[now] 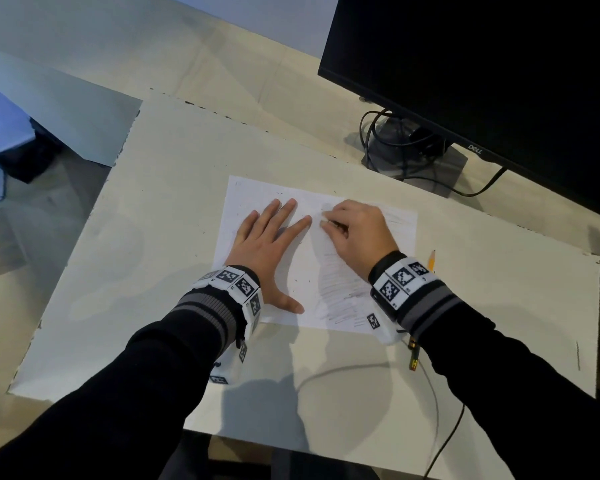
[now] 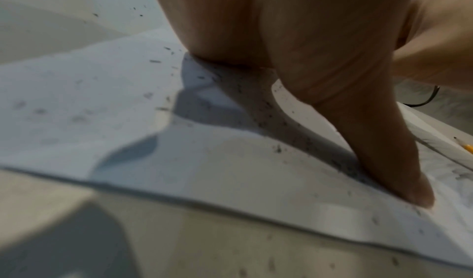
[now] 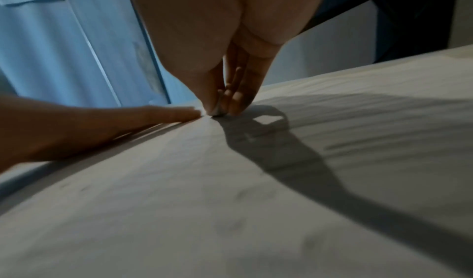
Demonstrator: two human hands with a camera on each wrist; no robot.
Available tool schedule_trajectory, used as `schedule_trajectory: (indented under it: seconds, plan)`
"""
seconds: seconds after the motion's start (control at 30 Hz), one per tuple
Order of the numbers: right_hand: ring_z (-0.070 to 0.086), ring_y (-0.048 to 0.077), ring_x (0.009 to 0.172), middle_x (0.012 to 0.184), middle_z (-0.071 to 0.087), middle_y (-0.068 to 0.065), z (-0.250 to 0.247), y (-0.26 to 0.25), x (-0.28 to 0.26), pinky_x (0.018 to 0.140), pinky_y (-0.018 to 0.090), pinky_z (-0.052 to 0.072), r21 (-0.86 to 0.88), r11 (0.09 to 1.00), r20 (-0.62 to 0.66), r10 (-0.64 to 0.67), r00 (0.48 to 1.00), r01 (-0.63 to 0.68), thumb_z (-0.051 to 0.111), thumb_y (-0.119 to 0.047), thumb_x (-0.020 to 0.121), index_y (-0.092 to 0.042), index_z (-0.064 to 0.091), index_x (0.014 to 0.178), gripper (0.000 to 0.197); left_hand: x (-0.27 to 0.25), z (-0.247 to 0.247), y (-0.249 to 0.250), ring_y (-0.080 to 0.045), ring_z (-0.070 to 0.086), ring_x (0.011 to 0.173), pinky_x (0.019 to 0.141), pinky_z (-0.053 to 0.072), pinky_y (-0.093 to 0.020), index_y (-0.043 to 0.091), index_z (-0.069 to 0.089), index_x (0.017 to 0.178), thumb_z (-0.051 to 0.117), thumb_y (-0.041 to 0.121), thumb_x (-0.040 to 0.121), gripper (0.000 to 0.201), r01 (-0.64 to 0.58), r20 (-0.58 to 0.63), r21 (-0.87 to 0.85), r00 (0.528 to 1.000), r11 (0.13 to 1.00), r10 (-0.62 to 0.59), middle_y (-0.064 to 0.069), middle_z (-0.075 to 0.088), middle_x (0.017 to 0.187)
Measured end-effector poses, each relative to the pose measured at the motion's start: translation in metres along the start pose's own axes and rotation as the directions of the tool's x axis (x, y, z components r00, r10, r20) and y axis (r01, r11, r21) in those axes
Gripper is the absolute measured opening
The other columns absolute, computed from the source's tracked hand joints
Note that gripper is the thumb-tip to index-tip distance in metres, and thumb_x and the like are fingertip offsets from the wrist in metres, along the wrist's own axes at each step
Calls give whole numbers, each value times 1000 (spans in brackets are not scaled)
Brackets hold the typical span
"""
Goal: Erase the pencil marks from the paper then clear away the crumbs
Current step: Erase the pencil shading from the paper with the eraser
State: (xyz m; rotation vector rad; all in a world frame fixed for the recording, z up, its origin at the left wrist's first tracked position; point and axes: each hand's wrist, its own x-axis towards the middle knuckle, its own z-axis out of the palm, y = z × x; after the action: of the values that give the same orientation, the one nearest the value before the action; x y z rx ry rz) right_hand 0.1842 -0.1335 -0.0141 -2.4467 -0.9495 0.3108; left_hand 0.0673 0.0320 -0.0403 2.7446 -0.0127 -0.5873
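- The left hand [image 1: 269,237] lies flat with fingers spread, pinning the paper [image 1: 399,220] to the desk [image 1: 153,220].
- The right hand [image 1: 357,230] pinches a small eraser [image 3: 217,112] against the sheet's far middle.
- Erasing is under way, apparently; pencil marks [image 1: 340,292] at near right need rubbing next, then crumbs [image 2: 268,108] swept.

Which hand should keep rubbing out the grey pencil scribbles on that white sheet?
The right hand: it pinches a small white eraser against the white sheet of paper, beside the grey pencil marks not yet erased. The left hand lies flat, pinning the sheet.
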Motion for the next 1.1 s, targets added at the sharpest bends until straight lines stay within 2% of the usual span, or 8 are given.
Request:
schedule_trajectory:
  seconds: [0.1, 0.27, 0.4, 0.53, 0.7, 0.83, 0.97, 1.1]
  plan:
    - [61, 17, 74, 84, 69, 4, -5, 13, 14, 76, 34, 55, -11, 990, -79, 137, 987, -138, 69, -17, 88, -9, 78, 90, 12, -1, -1, 0, -18, -32, 145, 114, -24, -40, 36, -16, 154, 71, 88, 42, 151, 2, -3, -5, 1000, 1000, -2, 5, -33, 159]
    - [62, 14, 76, 87, 71, 3, 1, -1, -1, 77, 28, 53, 17, 1000, 4, 18, 1000, -18, 70, -15, 88, -8, 77, 97, 13, -1, -2, 1, -16, -32, 145, 113, -26, -37, 37, -15, 154, 73, 86, 42, 151, 7, -3, -17, 1000, 1000, -7, 6, -32, 159]
    - [61, 14, 75, 86, 70, 3, -9, 16, 17, 78, 32, 55, 4, 987, -90, 159, 983, -159, 70, -16, 88, -9, 78, 94, 13, -1, -3, 1, -16, -33, 144, 111, -28, -37, 37, -15, 153, 72, 86, 42, 151, 7, 3, -3, 1000, 1000, -7, 5, -32, 159]
    - [62, 15, 76, 87, 70, 3, -4, 1, 4, 78, 28, 54, 0, 1000, 33, 4, 999, -4, 69, -16, 89, -9, 78, 95, 13, -1, -2, 0, -17, -32, 145, 110, -30, -35, 37, -16, 154, 73, 86, 41, 151, 8, -1, -10, 1000, 1000, -8, 5, -32, 159]
    - [59, 12, 76, 87, 69, 2, -12, 16, 22, 79, 29, 54, -8, 986, -83, 168, 982, -169, 68, -18, 89, -9, 77, 93, 13, -1, -2, 0, -17, -33, 145, 110, -30, -35, 37, -16, 153, 71, 87, 42, 150, 1, 0, -2, 1000, 1000, -1, 4, -32, 159]
    - [61, 15, 74, 84, 68, 3, -1, -4, 10, 75, 29, 54, -8, 999, -7, 38, 999, -39, 67, -15, 90, -8, 76, 90, 12, 0, 0, 0, -18, -32, 145, 111, -28, -37, 37, -18, 153, 70, 88, 42, 150, 2, -5, 5, 1000, 1000, -2, 4, -33, 158]
    - [58, 17, 68, 77, 66, 4, -11, 13, 27, 72, 35, 55, 2, 969, -142, 245, 959, -248, 67, -16, 87, -8, 76, 83, 12, 0, 0, 0, -18, -32, 145, 112, -28, -38, 36, -16, 153, 70, 88, 42, 150, -5, -7, 5, 1000, 1000, 5, 4, -32, 159]
    - [59, 13, 70, 80, 67, 0, -4, -7, 18, 72, 26, 52, -25, 997, 11, 77, 997, -77, 67, -18, 88, -12, 76, 84, 11, 1, 1, -1, -19, -31, 146, 116, -21, -41, 37, -16, 153, 71, 88, 42, 150, -2, -13, 3, 1000, 1000, 2, 3, -31, 159]
